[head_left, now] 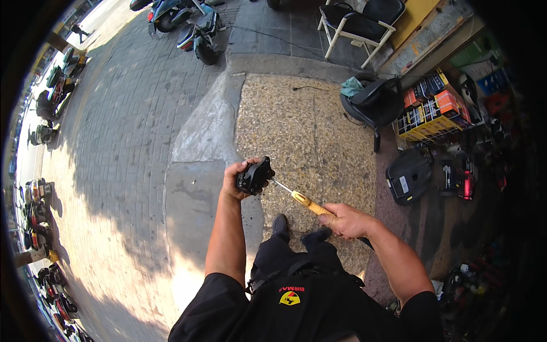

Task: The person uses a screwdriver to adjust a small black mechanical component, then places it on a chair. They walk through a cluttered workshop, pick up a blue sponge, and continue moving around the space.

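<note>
In the middle of the head view, my left hand (232,178) is closed around a small black housing (250,178) with mounting ears, held up in the air. My right hand (346,220) grips the yellow handle of a soldering iron (309,202), its thin metal shaft slanting up and left. The shaft's tip ends at the right side of the housing; whether it touches cannot be made out. A black strip, perhaps its cord, shows behind my right hand.
Below are my shoes (280,224) on pebbled paving. To the right stand a black chair (373,102), stacked boxes (436,114) and a black case (409,175). A white-framed chair (362,25) stands at the far right. Scooters (199,40) are parked beyond and along the left.
</note>
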Action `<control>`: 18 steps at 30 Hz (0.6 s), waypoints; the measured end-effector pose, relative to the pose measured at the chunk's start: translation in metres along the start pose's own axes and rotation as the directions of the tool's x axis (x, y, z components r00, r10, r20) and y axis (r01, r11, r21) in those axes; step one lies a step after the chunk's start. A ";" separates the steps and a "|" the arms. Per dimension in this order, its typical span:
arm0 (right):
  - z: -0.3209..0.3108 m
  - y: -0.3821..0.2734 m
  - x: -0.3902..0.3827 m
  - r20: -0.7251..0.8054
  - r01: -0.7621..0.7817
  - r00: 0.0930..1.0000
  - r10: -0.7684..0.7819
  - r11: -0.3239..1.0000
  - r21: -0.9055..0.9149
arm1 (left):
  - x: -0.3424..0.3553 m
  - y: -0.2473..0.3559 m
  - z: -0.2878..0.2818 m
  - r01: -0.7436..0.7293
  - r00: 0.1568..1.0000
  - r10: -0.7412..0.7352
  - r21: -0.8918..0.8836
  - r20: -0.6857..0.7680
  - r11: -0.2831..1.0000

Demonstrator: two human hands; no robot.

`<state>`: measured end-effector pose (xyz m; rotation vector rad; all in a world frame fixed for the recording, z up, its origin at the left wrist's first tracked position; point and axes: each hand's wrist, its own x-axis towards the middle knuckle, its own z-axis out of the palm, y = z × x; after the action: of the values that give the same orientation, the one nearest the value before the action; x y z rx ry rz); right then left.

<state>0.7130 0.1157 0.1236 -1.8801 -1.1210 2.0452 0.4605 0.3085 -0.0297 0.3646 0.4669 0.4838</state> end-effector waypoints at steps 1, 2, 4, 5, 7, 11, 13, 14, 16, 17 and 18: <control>-0.001 0.000 -0.001 0.021 -0.036 0.999 0.035 0.998 0.042 | 0.000 0.002 0.005 -0.002 1.000 0.002 0.024 -0.004 1.000; -0.002 0.003 -0.002 0.022 -0.034 0.999 0.033 0.998 0.049 | 0.001 0.004 0.008 -0.003 1.000 0.003 0.047 -0.008 0.999; 0.000 0.005 -0.003 0.029 -0.026 0.999 0.024 0.998 0.059 | 0.004 0.005 0.005 -0.049 0.999 0.049 0.036 0.007 0.998; 0.002 0.002 -0.008 0.015 -0.006 1.000 0.005 0.999 0.041 | 0.005 0.006 0.003 -0.075 0.997 0.075 0.030 0.012 0.997; 0.005 -0.006 -0.024 -0.015 0.030 0.999 -0.030 0.999 0.012 | 0.011 0.006 0.006 -0.147 0.988 0.151 0.101 -0.032 0.984; 0.017 -0.002 -0.017 -0.132 0.176 0.971 -0.200 0.968 -0.179 | 0.019 0.007 0.010 -0.201 0.971 0.226 0.250 -0.076 0.947; 0.018 -0.006 -0.015 -0.154 0.130 0.974 -0.167 0.965 -0.226 | 0.023 0.005 0.013 -0.214 0.963 0.250 0.280 -0.102 0.936; 0.019 -0.007 -0.014 -0.166 0.106 0.975 -0.150 0.963 -0.248 | 0.025 0.004 0.013 -0.205 0.962 0.248 0.308 -0.109 0.929; 0.019 -0.001 -0.008 -0.178 0.121 0.970 -0.165 0.964 -0.236 | 0.029 0.004 0.011 -0.184 0.962 0.244 0.365 -0.126 0.913; 0.020 0.001 -0.006 -0.184 0.128 0.968 -0.172 0.965 -0.228 | 0.030 0.003 0.011 -0.177 0.956 0.249 0.370 -0.156 0.912; 0.020 0.001 -0.006 -0.189 0.129 0.966 -0.176 0.963 -0.237 | 0.032 0.001 0.010 -0.170 0.950 0.253 0.376 -0.185 0.911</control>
<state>0.6963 0.1027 0.1264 -1.9798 -1.4381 1.6546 0.4905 0.3234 -0.0316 0.7202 0.7492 0.6599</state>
